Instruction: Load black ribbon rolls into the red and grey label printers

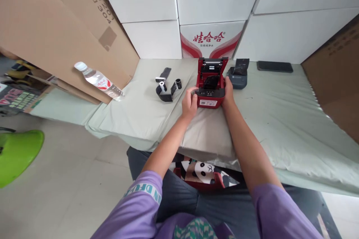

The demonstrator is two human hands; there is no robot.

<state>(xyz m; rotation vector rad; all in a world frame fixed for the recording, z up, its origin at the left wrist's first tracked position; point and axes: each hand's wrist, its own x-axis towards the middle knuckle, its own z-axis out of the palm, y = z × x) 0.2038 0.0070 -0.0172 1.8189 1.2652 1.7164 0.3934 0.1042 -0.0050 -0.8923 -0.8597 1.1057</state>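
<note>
A red and black label printer (208, 102) stands on the cloth-covered table with its lid raised. Black ribbon or film (211, 82) lies inside its open compartment. My left hand (190, 102) grips the printer's left side, fingers curled against the casing. On the opposite side my right hand (228, 91) is wrapped round the casing, its fingers partly hidden behind it. Just beyond my right hand sits a small dark blue-grey printer (238, 79) with a black strip (241, 66) sticking up. Left of the red printer lie several small rolls with black strips (166, 97).
A water bottle (99, 81) stands at the table's left, beside a tall cardboard sheet (70, 18). A black phone (275, 67) lies at the back right. White boxes (151, 39) line the back, and brown cardboard (336, 59) borders the right. A green seat (21, 153) is at the lower left.
</note>
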